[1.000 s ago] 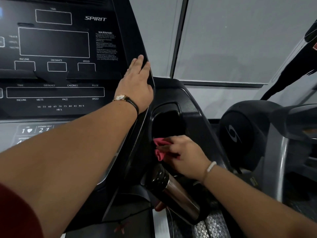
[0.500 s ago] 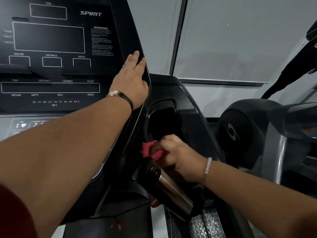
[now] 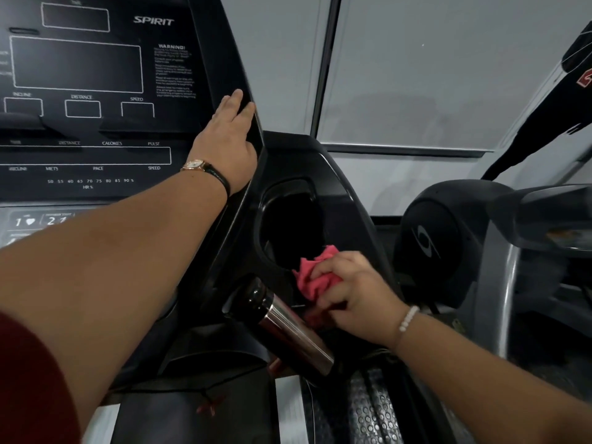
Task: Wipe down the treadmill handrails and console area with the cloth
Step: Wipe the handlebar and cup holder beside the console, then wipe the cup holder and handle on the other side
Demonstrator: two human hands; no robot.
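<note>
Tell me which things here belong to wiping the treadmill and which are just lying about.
Job: pink cloth, right hand gripping it, left hand, treadmill console, cup holder.
Lying about: neighbouring exercise machine; steel cylinder, likely a tumbler.

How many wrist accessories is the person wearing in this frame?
2: a watch on the left wrist, and a white bead bracelet on the right wrist. Neither wrist is hidden.

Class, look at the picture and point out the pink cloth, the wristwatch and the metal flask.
pink cloth (image 3: 307,278), head view, on its bunched fabric.
wristwatch (image 3: 193,164), head view, on its face.
metal flask (image 3: 296,336), head view, on its steel body.
</note>
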